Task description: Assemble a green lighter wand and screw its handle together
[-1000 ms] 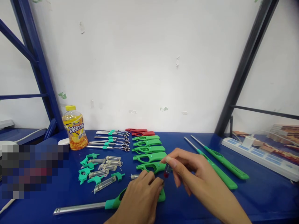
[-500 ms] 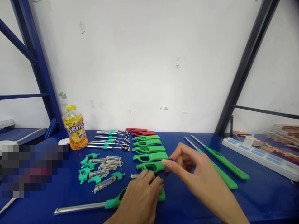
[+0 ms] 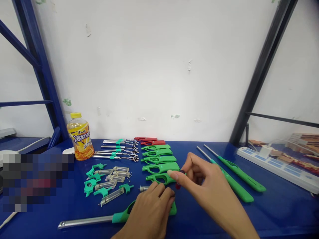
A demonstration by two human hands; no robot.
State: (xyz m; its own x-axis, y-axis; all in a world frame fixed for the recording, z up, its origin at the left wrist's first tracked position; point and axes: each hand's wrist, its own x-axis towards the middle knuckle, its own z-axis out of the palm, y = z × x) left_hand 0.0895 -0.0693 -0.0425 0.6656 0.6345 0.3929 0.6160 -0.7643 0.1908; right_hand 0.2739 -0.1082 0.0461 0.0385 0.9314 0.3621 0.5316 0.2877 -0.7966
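My left hand (image 3: 152,207) lies over a green utility lighter (image 3: 121,217) with a silver barrel, its fingers wrapped round the handle and pressing it to the blue table. Between the thumb and fingers of my right hand (image 3: 199,179) is a small screwdriver (image 3: 178,186) with a red handle and a dark top. It stands nearly upright above the handle end of the lighter; its tip is hidden behind my left fingers. A clear fuel tank (image 3: 144,188) pokes out just beyond my left hand.
Green handle shells (image 3: 160,168) and red ones (image 3: 153,142) lie in a column behind my hands. Barrels with wires (image 3: 117,154), clear tanks (image 3: 112,196) and teal pieces (image 3: 91,183) are at left, near a drink bottle (image 3: 81,137). Two lighters (image 3: 239,172) and a power strip (image 3: 271,166) lie right.
My right hand and the screwdriver have shifted very slightly, with the fingers a little changed round its top. My left hand and the lighter stay almost where they were.
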